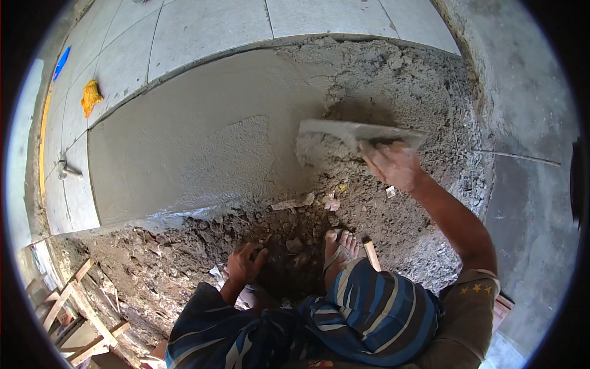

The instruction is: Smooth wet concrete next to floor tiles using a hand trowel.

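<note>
My right hand (pixel 393 165) grips a plastering trowel (pixel 335 130), its flat blade coated in grey mortar and tilted over the bed. Left of the blade spreads wet mortar (pixel 172 129), mostly smooth, with a rougher patch in the middle. Lumpy grey mix (pixel 399 71) lies beyond and to the right of the trowel. Low by my left knee is my left hand (pixel 244 264), with fingers loosely bent and a little apart. Nothing shows in it, and dug soil lies just beyond it.
Pale floor tiles (pixel 209 21) border the mortar at the far side and left. On them lie a yellow cloth (pixel 91 97) and a blue object (pixel 62 63). A thin rod (pixel 522 157) sticks out at right. Wooden strips (pixel 92 313) are piled lower left. Loose soil (pixel 166 261) surrounds my feet.
</note>
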`<control>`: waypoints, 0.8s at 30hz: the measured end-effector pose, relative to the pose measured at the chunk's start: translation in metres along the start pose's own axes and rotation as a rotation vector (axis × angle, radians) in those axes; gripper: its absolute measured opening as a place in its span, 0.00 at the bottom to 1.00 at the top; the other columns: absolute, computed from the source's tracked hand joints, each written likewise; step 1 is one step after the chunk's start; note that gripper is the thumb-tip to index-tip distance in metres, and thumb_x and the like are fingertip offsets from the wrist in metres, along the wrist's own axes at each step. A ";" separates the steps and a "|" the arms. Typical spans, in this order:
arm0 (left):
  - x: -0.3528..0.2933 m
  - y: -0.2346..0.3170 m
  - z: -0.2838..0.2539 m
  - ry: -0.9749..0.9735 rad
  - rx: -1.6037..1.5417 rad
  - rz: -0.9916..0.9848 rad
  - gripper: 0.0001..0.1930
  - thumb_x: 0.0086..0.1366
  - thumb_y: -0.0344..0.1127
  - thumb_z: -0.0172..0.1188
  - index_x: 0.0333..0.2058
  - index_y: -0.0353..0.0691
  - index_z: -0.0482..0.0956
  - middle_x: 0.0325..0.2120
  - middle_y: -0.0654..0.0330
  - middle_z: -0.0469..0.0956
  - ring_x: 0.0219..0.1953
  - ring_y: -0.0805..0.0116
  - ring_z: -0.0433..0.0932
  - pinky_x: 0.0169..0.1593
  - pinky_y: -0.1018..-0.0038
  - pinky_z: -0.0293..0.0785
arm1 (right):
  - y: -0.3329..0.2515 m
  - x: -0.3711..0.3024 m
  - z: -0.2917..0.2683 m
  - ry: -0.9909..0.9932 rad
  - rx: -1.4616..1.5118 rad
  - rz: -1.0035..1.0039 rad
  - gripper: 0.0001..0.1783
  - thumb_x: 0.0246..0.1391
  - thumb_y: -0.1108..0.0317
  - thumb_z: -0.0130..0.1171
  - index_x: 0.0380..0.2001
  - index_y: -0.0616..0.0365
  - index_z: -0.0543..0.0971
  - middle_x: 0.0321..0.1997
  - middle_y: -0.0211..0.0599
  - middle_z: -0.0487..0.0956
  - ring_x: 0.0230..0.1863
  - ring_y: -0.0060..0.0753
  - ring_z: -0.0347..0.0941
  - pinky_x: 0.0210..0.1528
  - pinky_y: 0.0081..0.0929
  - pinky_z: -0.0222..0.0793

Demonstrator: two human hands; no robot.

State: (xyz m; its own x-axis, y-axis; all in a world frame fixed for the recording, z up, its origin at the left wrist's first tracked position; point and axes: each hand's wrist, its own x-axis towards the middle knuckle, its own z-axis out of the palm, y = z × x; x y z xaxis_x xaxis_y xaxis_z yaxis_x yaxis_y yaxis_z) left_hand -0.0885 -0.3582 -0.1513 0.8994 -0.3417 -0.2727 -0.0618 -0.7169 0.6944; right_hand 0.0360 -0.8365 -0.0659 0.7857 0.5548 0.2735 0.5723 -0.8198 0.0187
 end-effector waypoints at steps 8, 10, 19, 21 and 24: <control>0.022 0.011 -0.015 0.140 -0.187 -0.045 0.08 0.63 0.36 0.69 0.34 0.38 0.84 0.22 0.53 0.81 0.22 0.58 0.81 0.30 0.64 0.76 | 0.011 0.013 0.005 -0.236 -0.116 -0.203 0.24 0.57 0.56 0.63 0.55 0.51 0.79 0.29 0.24 0.78 0.28 0.27 0.79 0.32 0.29 0.77; 0.017 0.018 -0.015 0.192 -0.213 -0.051 0.08 0.63 0.36 0.69 0.34 0.38 0.84 0.22 0.53 0.80 0.21 0.58 0.80 0.29 0.64 0.76 | 0.007 0.012 -0.002 0.042 -0.112 -0.133 0.25 0.56 0.55 0.63 0.56 0.51 0.79 0.30 0.24 0.79 0.28 0.27 0.80 0.34 0.30 0.78; -0.010 0.004 -0.018 0.060 -0.097 0.033 0.07 0.62 0.35 0.69 0.34 0.39 0.84 0.24 0.54 0.82 0.23 0.54 0.81 0.29 0.63 0.77 | -0.041 -0.024 -0.046 -0.056 0.087 0.732 0.22 0.62 0.54 0.63 0.54 0.53 0.82 0.40 0.42 0.86 0.36 0.42 0.86 0.38 0.39 0.82; -0.017 0.001 -0.015 0.103 -0.095 0.149 0.06 0.62 0.35 0.69 0.34 0.40 0.84 0.27 0.54 0.83 0.26 0.52 0.83 0.31 0.62 0.79 | -0.065 -0.044 -0.054 0.011 0.192 0.943 0.22 0.63 0.54 0.63 0.53 0.55 0.83 0.45 0.47 0.87 0.38 0.46 0.87 0.40 0.42 0.83; -0.023 0.001 -0.013 0.081 0.008 0.199 0.07 0.62 0.36 0.70 0.35 0.40 0.84 0.28 0.55 0.84 0.29 0.52 0.84 0.32 0.63 0.80 | -0.102 -0.070 -0.040 0.038 0.364 1.162 0.24 0.63 0.54 0.64 0.55 0.59 0.82 0.46 0.53 0.86 0.42 0.49 0.87 0.41 0.42 0.83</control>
State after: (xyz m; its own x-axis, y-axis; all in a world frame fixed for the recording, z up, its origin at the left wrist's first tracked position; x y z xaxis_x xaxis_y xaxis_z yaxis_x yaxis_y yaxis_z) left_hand -0.1040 -0.3429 -0.1357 0.9011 -0.4269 -0.0762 -0.2446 -0.6454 0.7237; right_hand -0.0862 -0.7973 -0.0486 0.8702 -0.4922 -0.0240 -0.4300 -0.7346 -0.5249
